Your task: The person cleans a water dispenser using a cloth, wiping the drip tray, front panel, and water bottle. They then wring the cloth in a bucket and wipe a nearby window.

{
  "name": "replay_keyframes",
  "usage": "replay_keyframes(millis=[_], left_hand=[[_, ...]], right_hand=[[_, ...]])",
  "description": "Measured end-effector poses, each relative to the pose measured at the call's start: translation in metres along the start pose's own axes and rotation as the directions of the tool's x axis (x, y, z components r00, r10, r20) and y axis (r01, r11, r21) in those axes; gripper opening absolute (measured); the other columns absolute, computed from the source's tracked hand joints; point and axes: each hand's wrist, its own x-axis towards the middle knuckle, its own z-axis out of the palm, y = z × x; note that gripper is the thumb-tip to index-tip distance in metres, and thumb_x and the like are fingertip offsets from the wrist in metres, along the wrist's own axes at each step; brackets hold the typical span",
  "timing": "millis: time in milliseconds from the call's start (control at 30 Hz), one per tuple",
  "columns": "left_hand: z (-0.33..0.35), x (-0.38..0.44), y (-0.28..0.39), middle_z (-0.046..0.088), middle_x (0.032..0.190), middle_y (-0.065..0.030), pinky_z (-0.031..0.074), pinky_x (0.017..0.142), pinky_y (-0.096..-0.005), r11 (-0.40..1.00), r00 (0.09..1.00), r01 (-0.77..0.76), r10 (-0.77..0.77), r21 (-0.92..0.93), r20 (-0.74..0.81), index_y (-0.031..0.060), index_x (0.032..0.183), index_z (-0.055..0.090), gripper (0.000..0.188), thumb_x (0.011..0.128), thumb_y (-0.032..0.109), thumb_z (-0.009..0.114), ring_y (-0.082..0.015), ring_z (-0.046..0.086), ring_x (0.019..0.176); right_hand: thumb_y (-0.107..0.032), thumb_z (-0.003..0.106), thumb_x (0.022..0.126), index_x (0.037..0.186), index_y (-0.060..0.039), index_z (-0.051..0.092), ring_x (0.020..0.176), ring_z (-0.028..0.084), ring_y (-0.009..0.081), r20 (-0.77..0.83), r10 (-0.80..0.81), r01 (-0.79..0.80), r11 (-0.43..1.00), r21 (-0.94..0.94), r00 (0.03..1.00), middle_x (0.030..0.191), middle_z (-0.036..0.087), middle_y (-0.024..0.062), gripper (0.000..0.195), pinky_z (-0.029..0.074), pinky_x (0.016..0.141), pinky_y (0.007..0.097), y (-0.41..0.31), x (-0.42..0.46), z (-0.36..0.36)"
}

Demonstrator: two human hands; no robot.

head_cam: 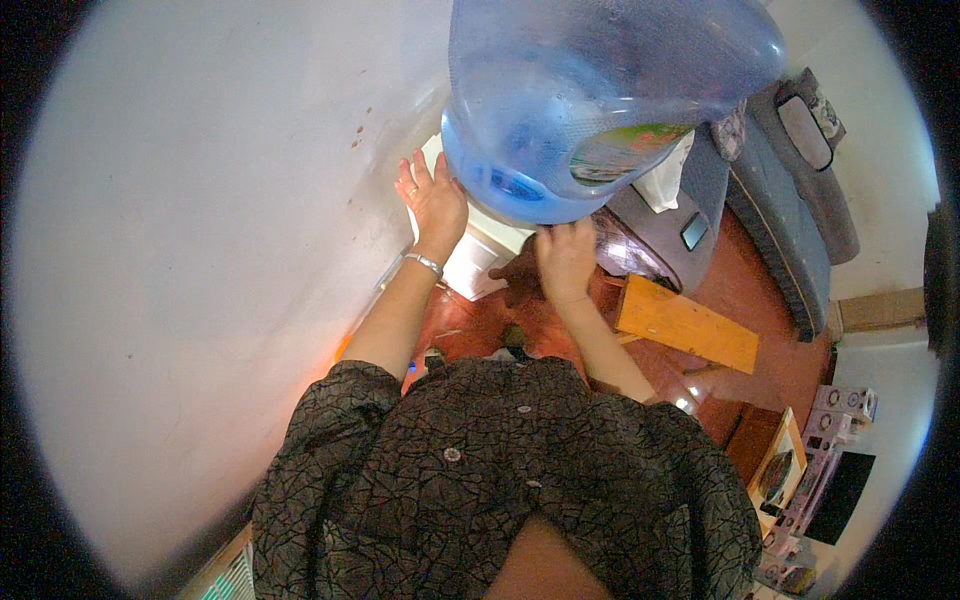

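A large blue translucent plastic water bottle (525, 180) with a printed label stands over a white water dispenser (480, 259), close to the wall. My left hand (436, 206) is beside the bottle's lower left edge, fingers spread and nothing in its grasp; it wears a ring and a metal wristband. At the front lower edge of the bottle is my right hand (568, 261), blurred, with the fingers curled. A dark brown shape (523, 271) shows next to it, and whether it is a cloth or something else is unclear. The bottle hides part of the dispenser's top.
A white wall (202, 247) runs along the left. To the right are a wooden bench (686, 322) on the red floor, a grey sofa (780, 217), and a phone (694, 230) on a grey seat. Speakers (844, 405) and a dark screen (841, 496) stand at the lower right.
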Motion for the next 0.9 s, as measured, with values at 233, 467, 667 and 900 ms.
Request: replay_keyframes(millis=[233,467,667,900], left_hand=[[0.002,0.004,-0.014,0.024,0.134,-0.0237,0.012,0.102,-0.0543,0.998,0.996,-0.065,0.065,-0.004,-0.062,0.0034,0.123,0.042,0.045,0.081,0.016,0.051,-0.0407,0.017,0.126],[0.003,0.009,-0.014,0.025,0.134,-0.024,0.012,0.101,-0.0542,0.996,0.993,-0.09,0.088,-0.01,-0.075,0.0031,0.123,0.041,0.046,0.08,0.015,0.051,-0.0411,0.016,0.126],[0.011,0.01,-0.016,0.025,0.133,-0.0244,0.012,0.1,-0.0548,0.994,0.991,-0.112,0.111,-0.007,-0.078,-0.0004,0.122,0.041,0.045,0.08,0.012,0.048,-0.042,0.018,0.124],[0.016,0.011,-0.034,0.024,0.134,-0.0256,0.013,0.102,-0.0509,0.976,0.985,-0.175,0.172,0.128,0.03,-0.0031,0.119,0.043,0.045,0.077,0.009,0.048,-0.0442,0.016,0.124]], right_hand=[[-0.016,0.063,0.071,0.094,0.0,0.055,0.089,0.048,0.0367,0.171,0.038,-0.054,0.994,0.092,0.985,0.098,0.049,0.0186,0.029,0.041,0.079,0.0419,-0.023,-0.005,-0.01],[-0.019,0.059,0.073,0.081,0.0004,0.06,0.086,0.049,0.0363,-0.023,0.286,-0.283,0.956,0.079,0.958,0.085,0.052,0.0193,0.021,0.041,0.077,0.0425,0.062,0.016,0.021],[-0.028,0.053,0.083,0.088,0.0065,0.059,0.086,0.057,0.0351,0.113,0.608,-0.592,0.686,0.424,0.786,0.09,0.06,0.0222,0.035,0.044,0.077,0.0413,0.148,-0.012,0.045],[-0.021,0.05,0.086,0.117,0.0015,0.043,0.099,0.049,0.0246,0.321,0.522,-0.376,-0.002,0.927,0.79,0.111,0.049,0.014,0.039,0.037,0.089,0.0335,0.086,-0.002,0.006]])
